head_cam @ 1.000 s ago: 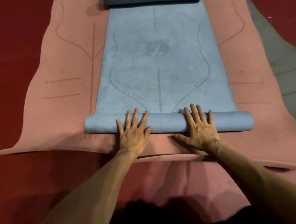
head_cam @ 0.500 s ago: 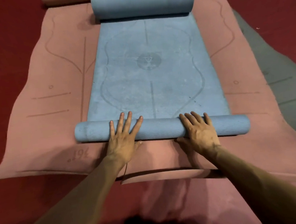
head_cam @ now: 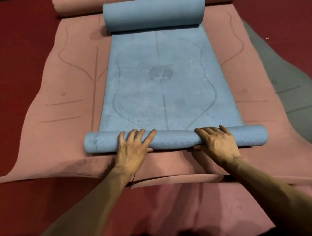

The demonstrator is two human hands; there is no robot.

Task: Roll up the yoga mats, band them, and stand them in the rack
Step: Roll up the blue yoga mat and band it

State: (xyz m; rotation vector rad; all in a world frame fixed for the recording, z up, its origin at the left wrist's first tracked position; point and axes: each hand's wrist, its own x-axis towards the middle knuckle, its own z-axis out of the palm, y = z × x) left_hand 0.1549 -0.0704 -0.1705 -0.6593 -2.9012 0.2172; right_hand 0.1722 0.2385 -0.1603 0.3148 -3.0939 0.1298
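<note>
Blue yoga mat (head_cam: 160, 84) lies on pink mat (head_cam: 63, 109) on red floor (head_cam: 16, 53); near end rolled into tube, far end also curled into thicker roll. Left hand (head_cam: 131, 152) on near roll left of centre, fingers (head_cam: 134, 135) spread, draped over top. Right hand (head_cam: 219, 145) right of centre, fingers curled together over roll, thumb under near side. Grey mat (head_cam: 287, 91) at right edge.
</note>
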